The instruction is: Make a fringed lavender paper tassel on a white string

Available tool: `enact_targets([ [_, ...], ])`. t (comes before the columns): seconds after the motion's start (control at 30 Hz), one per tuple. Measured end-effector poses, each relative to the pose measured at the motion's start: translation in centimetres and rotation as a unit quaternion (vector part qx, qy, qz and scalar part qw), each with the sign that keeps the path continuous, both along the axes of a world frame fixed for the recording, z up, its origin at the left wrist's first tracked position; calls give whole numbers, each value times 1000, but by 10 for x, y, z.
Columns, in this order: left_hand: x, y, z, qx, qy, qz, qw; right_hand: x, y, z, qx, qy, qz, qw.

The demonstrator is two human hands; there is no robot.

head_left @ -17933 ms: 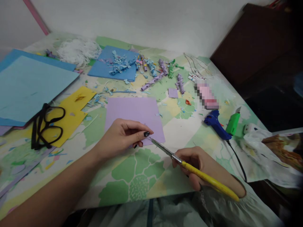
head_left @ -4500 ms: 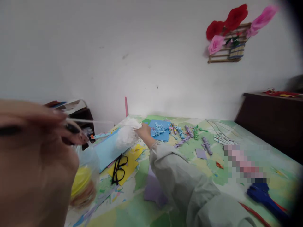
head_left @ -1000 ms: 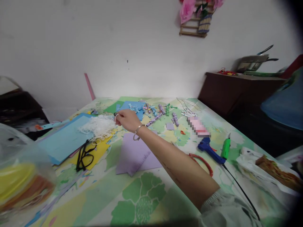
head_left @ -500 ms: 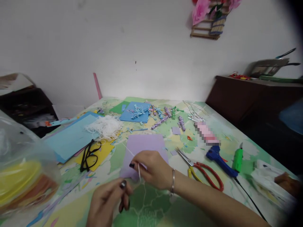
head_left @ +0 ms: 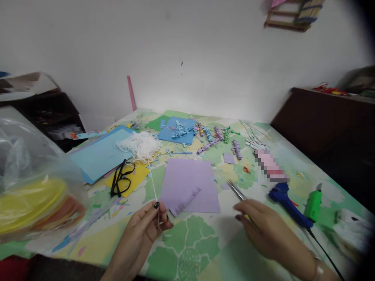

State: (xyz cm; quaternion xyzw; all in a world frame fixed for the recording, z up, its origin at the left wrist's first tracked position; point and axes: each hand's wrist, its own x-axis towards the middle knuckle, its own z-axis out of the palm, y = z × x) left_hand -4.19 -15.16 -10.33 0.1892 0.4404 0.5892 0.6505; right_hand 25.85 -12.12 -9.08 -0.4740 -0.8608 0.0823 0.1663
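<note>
My left hand [head_left: 143, 234] pinches a white string [head_left: 154, 187] between thumb and fingers, at the near edge of a lilac sheet [head_left: 190, 175]. The string runs back to a tangled white heap [head_left: 140, 145]. My right hand [head_left: 260, 226], slightly blurred, is curled over the handles of the scissors [head_left: 236, 190], whose metal blades point away to the left on the table. Most of the handles are hidden under the hand. A fringed lilac strip [head_left: 186, 203] lies on the sheet's near part.
Right of the scissors lie a blue glue gun [head_left: 288, 203] and a green cutter [head_left: 313, 205]. Black glasses [head_left: 120, 181] rest on yellow paper at left, near a plastic bag [head_left: 38, 175]. Rolled paper pieces [head_left: 218, 134] and blue sheets [head_left: 168, 134] sit farther back.
My right hand has left the string and moved right, onto the scissors' handles. My left hand now holds the string. The view has shifted, and the fringed strip has come into sight.
</note>
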Motion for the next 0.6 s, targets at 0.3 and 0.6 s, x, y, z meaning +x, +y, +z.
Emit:
enact_targets([
  [0.3, -25, -24, -2, -9, 364, 21, 931, 80, 9, -31, -138, -83, -185, 969],
  [0.6, -44, -45, -10, -16, 497, 129, 858, 70, 27, -16, -242, 13, -214, 946],
])
